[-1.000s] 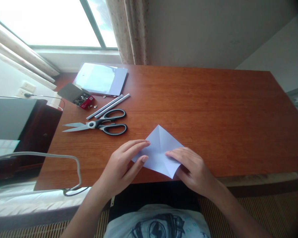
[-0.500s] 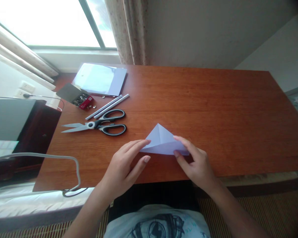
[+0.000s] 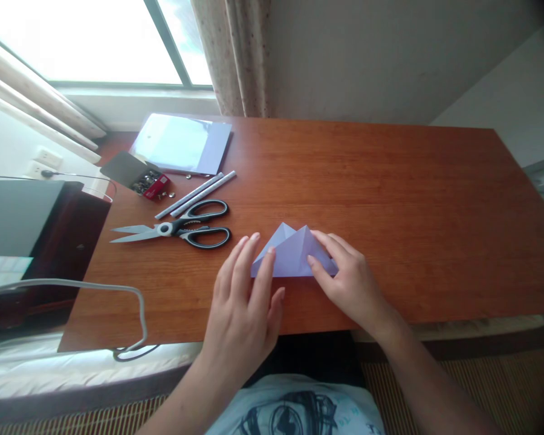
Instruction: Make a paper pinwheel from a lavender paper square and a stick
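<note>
Right hand (image 3: 351, 278) pinches the folded paper (image 3: 291, 260) — left hand (image 3: 242, 305) is spread loose, hiding some of it — can't tell if it's touching.

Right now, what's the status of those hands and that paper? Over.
Right hand holding folded paper at its right side. Left hand open at the paper's left. Two paper points showing on top. Scissors lie apart, to the left.

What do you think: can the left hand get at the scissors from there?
Probably yes: the scissors lie close by the left hand on the wooden table, nothing stands between them, and the folded paper lies off to the other side.
</note>
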Action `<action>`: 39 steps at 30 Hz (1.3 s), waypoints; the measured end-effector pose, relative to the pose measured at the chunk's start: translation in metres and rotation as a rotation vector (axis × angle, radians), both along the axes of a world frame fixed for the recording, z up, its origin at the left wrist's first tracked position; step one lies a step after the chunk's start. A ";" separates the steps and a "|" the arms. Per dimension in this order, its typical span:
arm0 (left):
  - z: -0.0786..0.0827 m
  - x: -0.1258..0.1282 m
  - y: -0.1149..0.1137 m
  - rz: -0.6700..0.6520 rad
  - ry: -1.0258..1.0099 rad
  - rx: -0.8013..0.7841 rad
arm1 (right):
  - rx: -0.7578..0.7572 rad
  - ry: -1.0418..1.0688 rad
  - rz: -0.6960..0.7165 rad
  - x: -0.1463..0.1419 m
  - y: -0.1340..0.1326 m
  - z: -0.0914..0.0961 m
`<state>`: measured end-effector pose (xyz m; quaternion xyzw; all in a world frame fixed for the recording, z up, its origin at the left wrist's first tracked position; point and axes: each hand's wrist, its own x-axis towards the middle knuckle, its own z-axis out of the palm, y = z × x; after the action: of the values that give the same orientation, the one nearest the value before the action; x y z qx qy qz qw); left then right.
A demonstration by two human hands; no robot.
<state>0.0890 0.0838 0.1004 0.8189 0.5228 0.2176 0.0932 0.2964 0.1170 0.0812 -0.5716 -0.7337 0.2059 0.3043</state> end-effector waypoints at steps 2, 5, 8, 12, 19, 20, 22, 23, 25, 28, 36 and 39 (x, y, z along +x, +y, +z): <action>0.002 0.012 -0.008 -0.100 0.021 0.023 | -0.005 -0.029 0.010 -0.001 0.003 0.002; -0.003 0.028 -0.015 -0.200 0.089 0.027 | -0.048 -0.092 0.067 -0.002 0.008 0.005; -0.015 0.037 -0.016 -0.175 0.134 0.018 | -0.090 -0.158 0.112 -0.002 0.013 0.008; -0.026 0.039 -0.016 -0.108 0.168 -0.034 | -0.081 -0.181 0.106 0.001 0.017 0.008; -0.023 0.037 -0.014 -0.064 0.203 -0.104 | -0.026 -0.162 0.078 0.006 0.022 0.006; -0.023 0.037 -0.013 -0.065 0.205 -0.108 | -0.032 -0.166 0.085 0.007 0.023 0.006; -0.023 0.036 -0.012 -0.066 0.207 -0.111 | -0.041 -0.177 0.114 0.007 0.026 0.007; -0.023 0.036 -0.012 -0.067 0.210 -0.112 | -0.044 -0.183 0.132 0.006 0.027 0.008; -0.024 0.036 -0.011 -0.075 0.218 -0.117 | -0.051 -0.192 0.174 0.006 0.031 0.009; -0.025 0.036 -0.011 -0.129 0.235 -0.121 | -0.058 -0.199 0.220 0.005 0.039 0.009; -0.026 0.042 -0.007 -0.247 0.245 -0.142 | -0.077 -0.275 0.298 0.008 0.066 0.009; -0.026 0.041 -0.007 -0.256 0.238 -0.145 | -0.094 -0.304 0.326 0.005 0.073 0.009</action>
<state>0.1302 0.0769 0.0749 0.8899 0.4359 0.0675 0.1163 0.3012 0.1896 0.0903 -0.4834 -0.8434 0.1980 0.1258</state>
